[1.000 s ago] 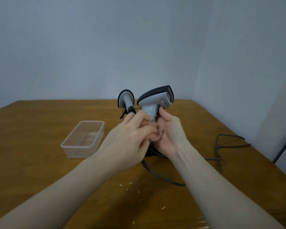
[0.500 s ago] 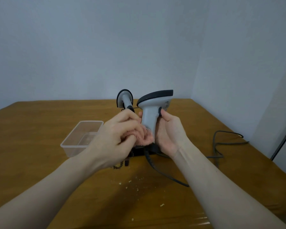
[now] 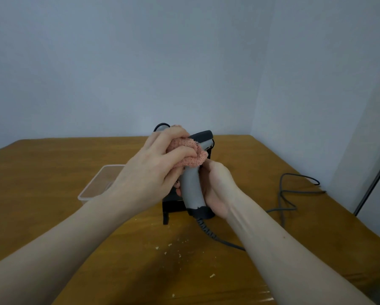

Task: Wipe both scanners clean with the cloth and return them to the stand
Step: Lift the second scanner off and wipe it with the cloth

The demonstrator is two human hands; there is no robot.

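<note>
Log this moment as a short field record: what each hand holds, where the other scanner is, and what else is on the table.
left hand: pressing pink cloth against head of held scanner
right hand: gripping held scanner by its handle, upright
second scanner: behind left hand, mostly hidden
stand: black, on table behind the hands
cable: trails right across table
container: clear plastic, left of the hands
crumbs: scattered on near table

I'm seeing pink nubbly cloth [image 3: 188, 151], grey scanner [image 3: 191, 186] with black cap, black stand [image 3: 172, 205], brown table [image 3: 52, 172], clear tub [image 3: 99, 183].
</note>
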